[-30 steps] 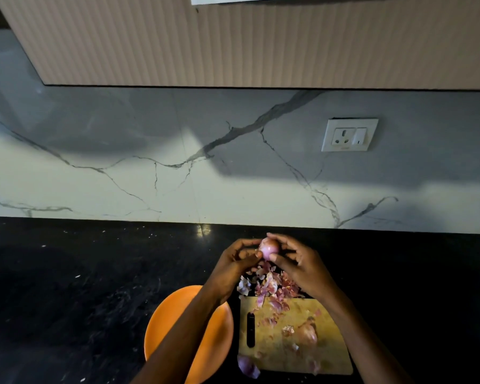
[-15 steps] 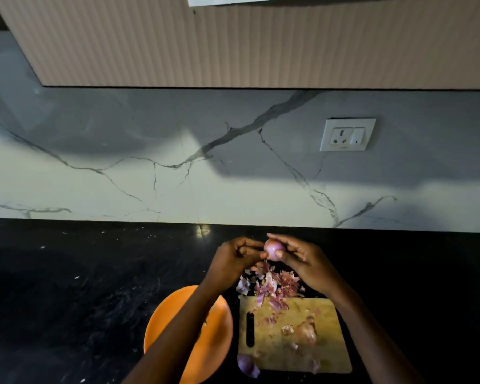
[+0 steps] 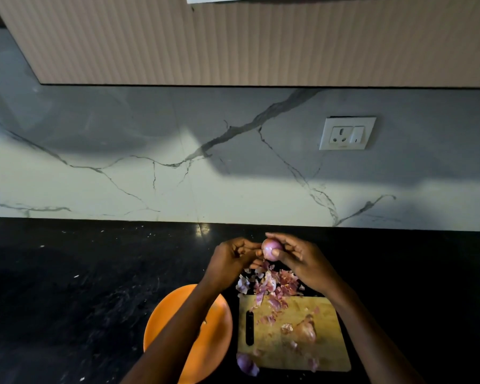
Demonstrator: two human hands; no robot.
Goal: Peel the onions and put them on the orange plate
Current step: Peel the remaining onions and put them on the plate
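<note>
Task status: in progress. The right hand (image 3: pixel 302 259) holds a small onion (image 3: pixel 271 247) between curled fingers and thumb, raised above the black worktop (image 3: pixel 81 286); the left hand (image 3: pixel 229 261) pinches at the onion's side with curled fingertips, and whether a strip of skin lies between them cannot be told. The held onion looks smooth and pale pink, judged nearly peeled. A heap of peelings (image 3: pixel 272 284) lies at the far edge of the wooden cutting board (image 3: pixel 330 353); one brown-skinned onion (image 3: pixel 305 331) rests on the board, judged unpeeled. A purple onion (image 3: pixel 246 363) lies just beside the board's near-left corner; its state is unclear. The orange plate (image 3: pixel 219 342) shows no onion on its bare part; the left forearm covers its middle, so contents there remain hidden.
</note>
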